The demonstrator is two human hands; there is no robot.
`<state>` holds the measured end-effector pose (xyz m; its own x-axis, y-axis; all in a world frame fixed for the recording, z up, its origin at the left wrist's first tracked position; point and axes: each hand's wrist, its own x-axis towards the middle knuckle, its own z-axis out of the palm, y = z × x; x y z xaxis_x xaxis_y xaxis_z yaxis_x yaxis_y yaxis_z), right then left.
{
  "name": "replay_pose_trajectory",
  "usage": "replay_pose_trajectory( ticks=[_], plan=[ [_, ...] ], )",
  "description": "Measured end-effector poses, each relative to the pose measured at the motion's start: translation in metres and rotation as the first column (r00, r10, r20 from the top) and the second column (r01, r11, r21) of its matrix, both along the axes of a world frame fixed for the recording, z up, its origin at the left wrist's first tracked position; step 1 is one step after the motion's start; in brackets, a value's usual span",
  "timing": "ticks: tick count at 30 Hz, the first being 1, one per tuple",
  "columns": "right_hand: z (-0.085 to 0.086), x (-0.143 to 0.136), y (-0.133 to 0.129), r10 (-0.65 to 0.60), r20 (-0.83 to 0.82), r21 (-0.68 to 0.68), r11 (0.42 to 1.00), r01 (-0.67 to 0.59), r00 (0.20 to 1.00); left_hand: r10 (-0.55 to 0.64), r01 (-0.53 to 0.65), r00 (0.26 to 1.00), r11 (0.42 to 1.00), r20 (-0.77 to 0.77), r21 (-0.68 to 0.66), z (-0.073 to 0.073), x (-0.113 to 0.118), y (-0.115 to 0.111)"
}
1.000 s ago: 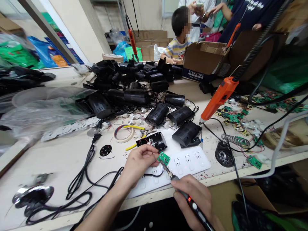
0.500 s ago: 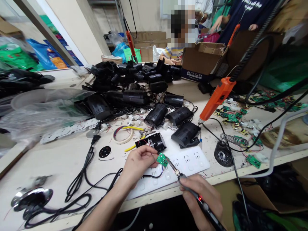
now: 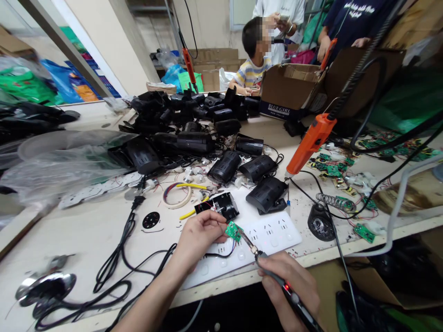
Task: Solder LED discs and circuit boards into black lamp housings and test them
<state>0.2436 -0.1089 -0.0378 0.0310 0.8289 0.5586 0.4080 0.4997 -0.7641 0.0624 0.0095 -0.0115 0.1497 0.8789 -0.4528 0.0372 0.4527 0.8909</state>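
Between the fingertips of my left hand (image 3: 202, 235) is a small green circuit board (image 3: 234, 231), held over a white power strip (image 3: 273, 233). Wrapped round a soldering iron (image 3: 273, 272) with a red light is my right hand (image 3: 289, 286); the iron's tip is at the board's right edge, though exact contact is too small to tell. Thin wires run below the board. Just behind my left hand lies an open black housing (image 3: 226, 206) with wires inside. Closed black housings (image 3: 266, 193) rest behind the strip.
An orange electric screwdriver (image 3: 309, 145) hangs at the right, near a metal spring (image 3: 335, 202) and several green boards (image 3: 334, 170). Black parts (image 3: 194, 110) are heaped at the back beside a cardboard box (image 3: 287, 90). Black cables (image 3: 119, 249) lie left. People stand behind the table.
My hands and the board have hardly moved. At the back, a person's head and a standing person's hand have shifted.
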Motion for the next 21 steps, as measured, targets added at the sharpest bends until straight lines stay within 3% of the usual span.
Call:
replay_pose_trajectory(
  ticks=[11, 15, 21],
  plan=[
    [0.002, -0.003, 0.001, -0.057, -0.035, -0.002, 0.998, 0.057, 0.998, -0.034, 0.034, 0.999, 0.999, -0.003, 0.014, 0.001, -0.002, 0.001],
    [0.004, 0.003, 0.000, -0.042, 0.035, 0.006, 0.999, 0.042, 0.998, -0.040, 0.040, 0.999, 0.999, -0.004, 0.029, -0.001, -0.002, 0.001],
    [0.008, 0.009, -0.008, -0.197, 0.009, -0.015, 0.980, 0.197, 0.980, -0.058, 0.060, 0.998, 0.997, -0.030, 0.039, -0.001, -0.004, 0.000]
  ],
)
